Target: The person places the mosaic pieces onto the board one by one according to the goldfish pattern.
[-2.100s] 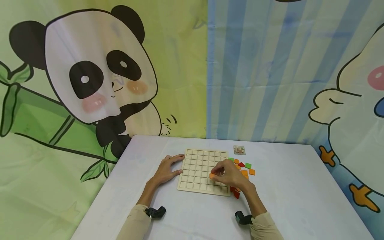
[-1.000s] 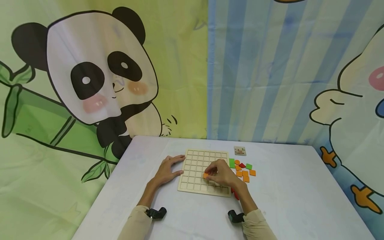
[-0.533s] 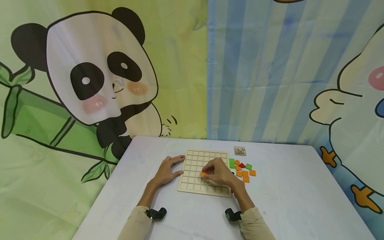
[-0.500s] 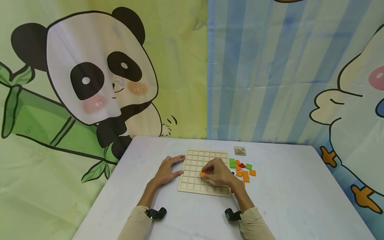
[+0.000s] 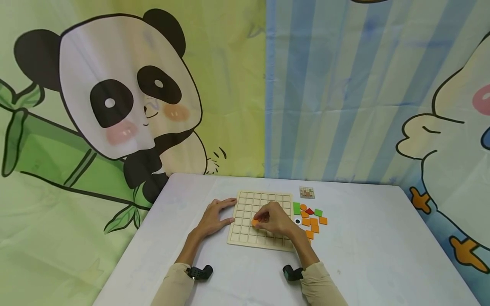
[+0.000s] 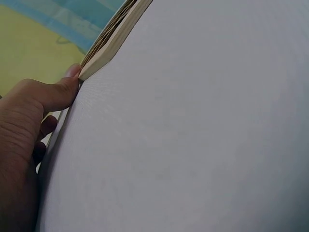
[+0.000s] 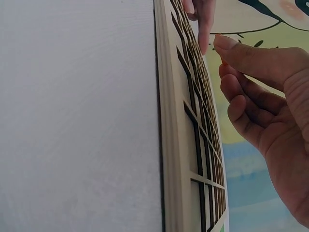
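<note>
A square wooden board [image 5: 245, 239] with a raised grid lies on the white table. My left hand [image 5: 212, 217] rests at its left side, with the thumb and forefinger touching the edge; in the left wrist view the thumb [image 6: 60, 94] lies by a corner of the board. My right hand [image 5: 275, 219] is over the middle of the grid and pinches a small orange round tile [image 5: 254, 222] between thumb and fingertips. Only a thin orange edge of that tile [image 7: 222, 61] shows in the right wrist view. The hand hides part of the grid.
Right of the board lie several loose tiles: orange squares [image 5: 314, 222], an orange disc [image 5: 303, 207], green pieces [image 5: 296, 208], a red piece [image 5: 309, 211] and a white disc with a dark centre [image 5: 297, 221]. A small patterned card [image 5: 307, 192] lies behind them.
My right hand has moved left across the board, carrying the orange round tile. This uncovers the white disc and more orange tiles. My left hand has stayed at the board's edge.
</note>
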Motion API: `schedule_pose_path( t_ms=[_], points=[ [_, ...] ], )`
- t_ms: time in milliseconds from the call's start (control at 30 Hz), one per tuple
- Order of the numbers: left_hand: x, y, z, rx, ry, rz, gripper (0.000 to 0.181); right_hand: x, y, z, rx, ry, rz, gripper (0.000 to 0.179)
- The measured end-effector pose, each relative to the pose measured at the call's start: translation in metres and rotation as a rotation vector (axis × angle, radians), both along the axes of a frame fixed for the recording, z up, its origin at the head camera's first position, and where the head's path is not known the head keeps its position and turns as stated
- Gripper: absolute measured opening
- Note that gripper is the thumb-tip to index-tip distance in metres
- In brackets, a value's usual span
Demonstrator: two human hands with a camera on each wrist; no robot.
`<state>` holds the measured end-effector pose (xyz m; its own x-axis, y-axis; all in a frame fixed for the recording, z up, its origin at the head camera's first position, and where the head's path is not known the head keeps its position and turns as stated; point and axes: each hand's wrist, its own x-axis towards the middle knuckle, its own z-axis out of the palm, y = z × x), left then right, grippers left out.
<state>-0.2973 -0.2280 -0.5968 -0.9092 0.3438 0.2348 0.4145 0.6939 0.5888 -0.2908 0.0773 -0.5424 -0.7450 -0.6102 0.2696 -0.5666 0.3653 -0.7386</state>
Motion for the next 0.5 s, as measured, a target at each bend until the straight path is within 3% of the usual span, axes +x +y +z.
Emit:
schedule_pose_path(
  t_ms=[500],
  points=[
    [-0.001, -0.002, -0.002, 0.015, 0.009, -0.011, 0.068, -0.009, -0.017, 0.005, 0.037, 0.026, 0.015, 0.013]
  ],
)
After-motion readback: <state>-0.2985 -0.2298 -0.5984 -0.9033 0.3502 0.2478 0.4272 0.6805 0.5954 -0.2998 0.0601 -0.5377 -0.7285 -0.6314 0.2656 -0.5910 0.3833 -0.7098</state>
